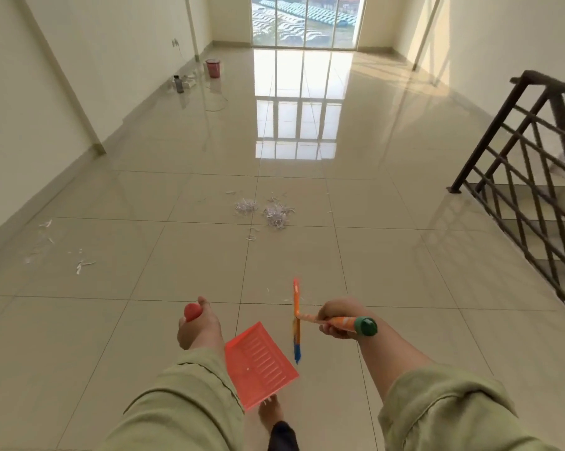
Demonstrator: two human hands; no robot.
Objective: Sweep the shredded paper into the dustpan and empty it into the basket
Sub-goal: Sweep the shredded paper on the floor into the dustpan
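My left hand (198,325) grips the red handle of an orange dustpan (260,364), whose pan hangs below and to the right of the hand. My right hand (336,319) grips the orange handle of a small brush (296,320) with blue bristles pointing down. Two small heaps of shredded paper (264,211) lie on the tiled floor a few steps ahead. More scattered shreds (60,249) lie at the left by the wall. A red basket (212,68) stands far off near the left wall.
A dark stair railing (534,177) guards a stairwell on the right. A bottle (178,84), a white box and a cable lie by the left wall near the basket. My bare foot (269,415) shows below the dustpan. A large window closes the far end.
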